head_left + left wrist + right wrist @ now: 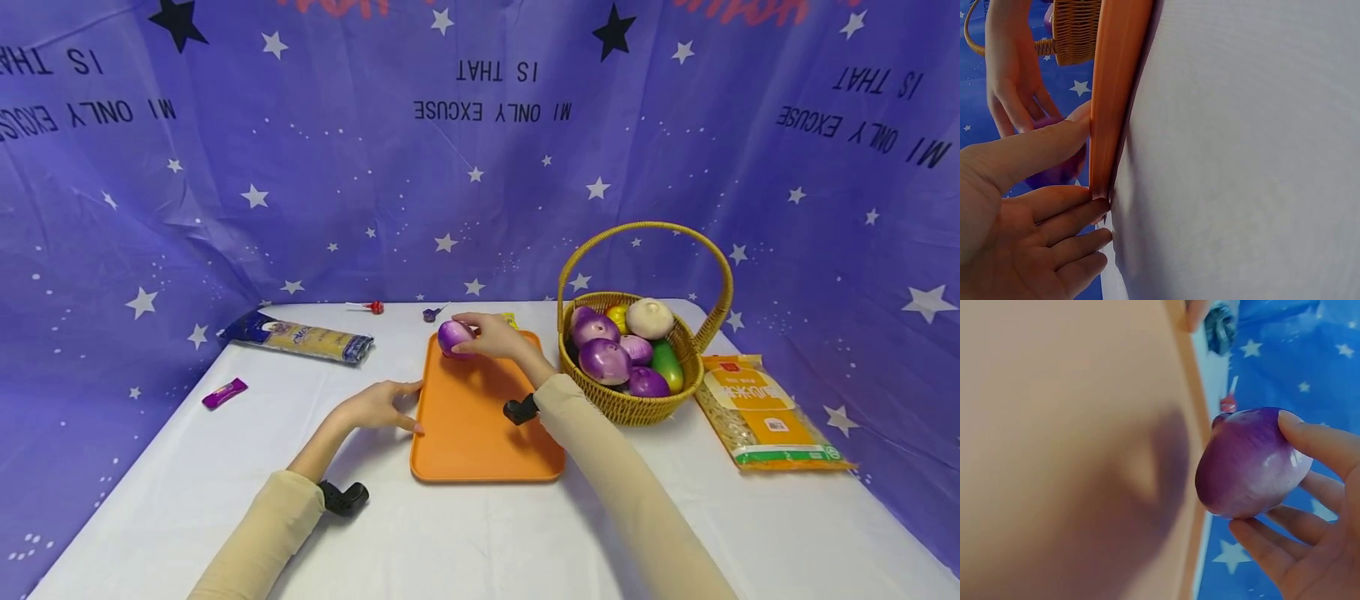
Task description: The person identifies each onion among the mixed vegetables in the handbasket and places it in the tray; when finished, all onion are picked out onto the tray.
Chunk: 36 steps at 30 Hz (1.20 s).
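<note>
Over the far left part of the orange tray (480, 450), my right hand (491, 335) holds a purple onion (454, 337) between thumb and fingers. In the right wrist view the onion (1250, 465) hangs above the tray surface, its shadow falling on it. My left hand (378, 406) rests at the tray's left edge, thumb and fingers spread and nearly straight. Seen from the left wrist, the thumb and fingertips (1099, 203) touch the outer side of the tray wall (1113, 94).
Right of the tray stands a wicker basket (630, 410) with purple onions, a white bulb and a green vegetable. Beside it lies an orange food bag (765, 408). A noodle pack (300, 337), a purple wrapped candy (224, 393) and lollipops (375, 307) lie left and behind.
</note>
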Each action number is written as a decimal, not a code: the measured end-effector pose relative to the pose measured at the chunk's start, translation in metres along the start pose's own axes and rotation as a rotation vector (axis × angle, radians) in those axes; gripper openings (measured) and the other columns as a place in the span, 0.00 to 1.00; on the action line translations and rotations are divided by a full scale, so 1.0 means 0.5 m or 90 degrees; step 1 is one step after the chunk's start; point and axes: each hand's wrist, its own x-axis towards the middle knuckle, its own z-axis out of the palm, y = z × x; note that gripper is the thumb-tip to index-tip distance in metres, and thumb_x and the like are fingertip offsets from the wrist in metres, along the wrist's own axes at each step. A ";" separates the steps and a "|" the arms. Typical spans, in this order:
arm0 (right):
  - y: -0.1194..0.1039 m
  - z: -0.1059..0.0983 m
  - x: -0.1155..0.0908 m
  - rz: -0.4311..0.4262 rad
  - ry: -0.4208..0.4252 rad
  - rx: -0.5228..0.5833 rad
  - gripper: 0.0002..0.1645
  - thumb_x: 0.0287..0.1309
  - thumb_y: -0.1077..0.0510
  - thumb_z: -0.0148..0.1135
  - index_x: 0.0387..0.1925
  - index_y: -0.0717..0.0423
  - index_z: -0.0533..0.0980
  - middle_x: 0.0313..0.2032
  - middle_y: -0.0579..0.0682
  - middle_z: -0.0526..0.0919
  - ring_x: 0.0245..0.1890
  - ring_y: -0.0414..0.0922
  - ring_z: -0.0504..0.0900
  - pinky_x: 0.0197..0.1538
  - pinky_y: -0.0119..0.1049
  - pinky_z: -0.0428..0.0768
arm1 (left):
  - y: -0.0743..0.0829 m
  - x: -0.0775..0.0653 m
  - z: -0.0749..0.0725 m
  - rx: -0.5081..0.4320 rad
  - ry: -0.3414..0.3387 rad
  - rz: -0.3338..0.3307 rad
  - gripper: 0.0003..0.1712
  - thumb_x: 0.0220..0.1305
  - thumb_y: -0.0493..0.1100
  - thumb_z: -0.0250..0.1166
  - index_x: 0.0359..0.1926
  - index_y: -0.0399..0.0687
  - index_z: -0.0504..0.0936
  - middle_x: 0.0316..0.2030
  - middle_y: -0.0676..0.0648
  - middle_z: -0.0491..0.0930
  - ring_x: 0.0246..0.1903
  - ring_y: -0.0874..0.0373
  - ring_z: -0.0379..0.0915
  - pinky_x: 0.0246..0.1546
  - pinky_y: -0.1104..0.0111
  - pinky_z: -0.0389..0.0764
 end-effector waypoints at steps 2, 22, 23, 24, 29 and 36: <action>0.005 0.005 0.005 0.009 0.000 0.000 0.38 0.55 0.53 0.70 0.65 0.60 0.69 0.59 0.57 0.76 0.54 0.52 0.78 0.59 0.41 0.74 | -0.001 0.001 0.000 0.002 0.001 0.003 0.50 0.48 0.52 0.76 0.68 0.35 0.65 0.64 0.32 0.66 0.65 0.37 0.59 0.64 0.46 0.61; 0.014 0.061 0.031 0.035 -0.022 0.001 0.41 0.62 0.49 0.64 0.71 0.54 0.60 0.61 0.56 0.74 0.57 0.50 0.74 0.65 0.41 0.68 | -0.001 0.003 0.002 0.011 0.003 0.001 0.50 0.49 0.53 0.76 0.68 0.35 0.65 0.64 0.31 0.66 0.64 0.36 0.60 0.63 0.47 0.62; 0.014 0.062 0.032 0.038 -0.022 -0.005 0.41 0.62 0.49 0.64 0.71 0.54 0.59 0.63 0.56 0.72 0.59 0.50 0.73 0.66 0.42 0.67 | -0.002 0.003 0.003 0.012 0.004 0.000 0.50 0.49 0.53 0.76 0.68 0.36 0.65 0.64 0.32 0.66 0.64 0.36 0.60 0.63 0.47 0.63; 0.014 0.062 0.032 0.043 -0.022 -0.010 0.42 0.62 0.48 0.64 0.72 0.54 0.58 0.64 0.56 0.71 0.60 0.50 0.72 0.67 0.42 0.66 | -0.003 0.004 0.003 0.011 0.004 -0.002 0.50 0.49 0.53 0.76 0.68 0.36 0.65 0.64 0.32 0.66 0.64 0.37 0.60 0.63 0.47 0.63; 0.015 0.062 0.030 0.038 -0.020 0.008 0.39 0.61 0.51 0.65 0.70 0.55 0.62 0.62 0.55 0.73 0.58 0.50 0.74 0.65 0.40 0.67 | 0.000 0.001 0.002 0.010 0.006 -0.002 0.50 0.49 0.52 0.76 0.68 0.36 0.65 0.64 0.31 0.66 0.64 0.37 0.61 0.63 0.47 0.64; 0.017 0.062 0.024 0.018 -0.012 0.023 0.37 0.60 0.53 0.66 0.68 0.56 0.65 0.58 0.55 0.76 0.54 0.48 0.76 0.63 0.39 0.70 | 0.001 0.001 0.000 0.009 0.005 0.005 0.49 0.50 0.51 0.76 0.68 0.34 0.65 0.63 0.31 0.67 0.63 0.36 0.61 0.62 0.47 0.64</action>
